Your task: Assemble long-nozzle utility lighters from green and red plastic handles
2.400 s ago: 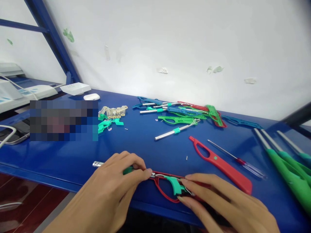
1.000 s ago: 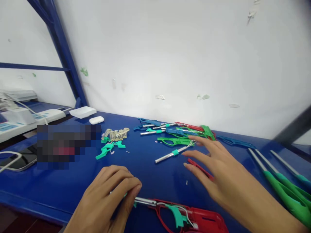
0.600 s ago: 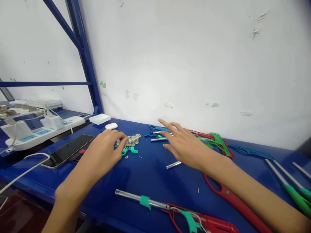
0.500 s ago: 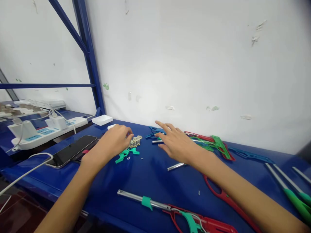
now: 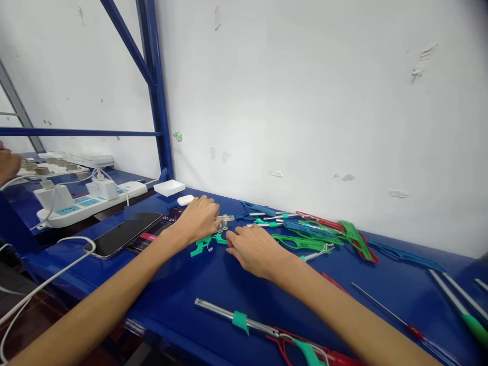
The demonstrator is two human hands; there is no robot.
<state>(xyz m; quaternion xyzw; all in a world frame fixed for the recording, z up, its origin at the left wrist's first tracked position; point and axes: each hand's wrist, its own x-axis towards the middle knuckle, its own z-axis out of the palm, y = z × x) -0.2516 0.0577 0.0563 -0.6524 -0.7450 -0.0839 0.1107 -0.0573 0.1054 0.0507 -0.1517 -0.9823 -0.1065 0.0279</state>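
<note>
My left hand (image 5: 203, 219) has its fingers curled round a cluster of clear plastic parts (image 5: 226, 221), and part of the cluster sticks out past the fingertips. Just to the right, my right hand (image 5: 252, 250) hovers low over the table with fingers bent and bunched; whatever lies between them is hidden. Teal plastic clips (image 5: 201, 246) lie below the left hand, close to the right fingertips. In front of both hands rests a grabber-like tool with a metal tube (image 5: 217, 308), a teal collar and a red handle.
Blue, green and red plastic handles (image 5: 305, 239) lie piled along the wall. A screwdriver (image 5: 381, 304) is on the right. Phones (image 5: 127, 235), a white box (image 5: 170, 187) and a power strip (image 5: 95, 203) stand left. Another person's hand (image 5: 8, 165) shows at the far left.
My right hand has moved left and down toward my left hand, its spread fingers now bent. My left fingers have closed over the clear parts. The view has shifted, showing a screwdriver and another person's hand.
</note>
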